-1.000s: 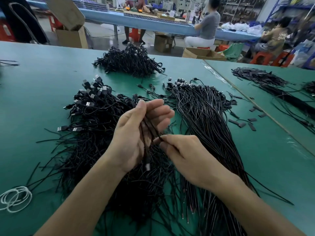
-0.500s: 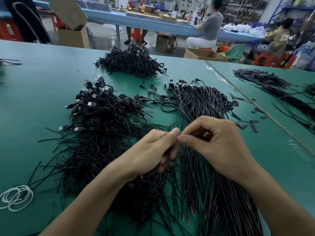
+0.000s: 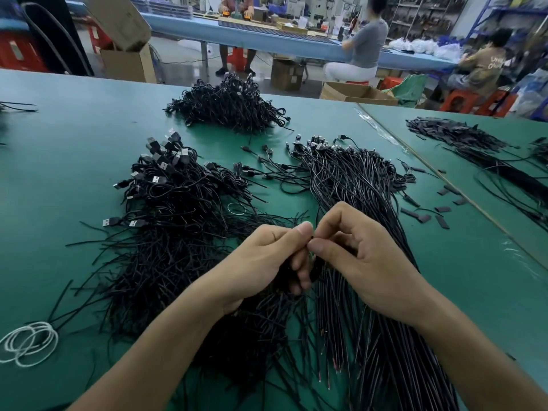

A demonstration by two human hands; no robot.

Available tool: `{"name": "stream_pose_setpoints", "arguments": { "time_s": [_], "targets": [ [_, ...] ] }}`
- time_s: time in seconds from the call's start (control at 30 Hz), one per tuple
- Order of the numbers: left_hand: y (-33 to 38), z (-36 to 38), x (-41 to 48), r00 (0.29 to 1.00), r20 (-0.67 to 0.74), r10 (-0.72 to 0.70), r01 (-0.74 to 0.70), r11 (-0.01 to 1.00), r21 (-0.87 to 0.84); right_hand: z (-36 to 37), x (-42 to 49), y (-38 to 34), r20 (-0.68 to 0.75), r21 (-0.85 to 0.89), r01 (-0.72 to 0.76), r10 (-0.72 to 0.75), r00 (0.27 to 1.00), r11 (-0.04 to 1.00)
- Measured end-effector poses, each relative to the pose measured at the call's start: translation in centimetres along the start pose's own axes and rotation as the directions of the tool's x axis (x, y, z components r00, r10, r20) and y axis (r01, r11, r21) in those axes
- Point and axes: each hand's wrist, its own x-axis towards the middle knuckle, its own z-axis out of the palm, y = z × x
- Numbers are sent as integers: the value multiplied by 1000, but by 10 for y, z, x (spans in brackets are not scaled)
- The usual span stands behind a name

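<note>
Both hands meet just right of the USB cable heap [image 3: 178,203], over its loose tails. The left hand [image 3: 264,262] curls round a thin black cable [image 3: 315,266], and the right hand [image 3: 370,262] pinches its end between thumb and forefinger. Left of the heap, bare green desk [image 3: 59,173] lies open down to the white wire loops [image 3: 28,342]. Right of it a straight cable bundle [image 3: 370,188] reaches toward the desk seam [image 3: 444,180]. Beyond the heap lie a tangled pile [image 3: 228,105], the far edge, cardboard boxes [image 3: 355,91] and a blue workbench [image 3: 267,37].

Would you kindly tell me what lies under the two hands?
Thin black cables on the green table. The left hand and right hand pinch some; the pinched ends are hidden.
</note>
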Motion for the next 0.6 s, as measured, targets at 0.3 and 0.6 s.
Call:
{"name": "stream_pose_setpoints", "arguments": {
  "time_s": [0.3,0.6],
  "targets": [
    [4,10,-2,968,151,-202,240,923,-300,10,9,-6,-89,-208,114,-135,987,971],
    [-2,-19,6,936,-339,-89,16,977,-213,5,31,6,-232,-172,-73,31,972,982]
  ]
}}
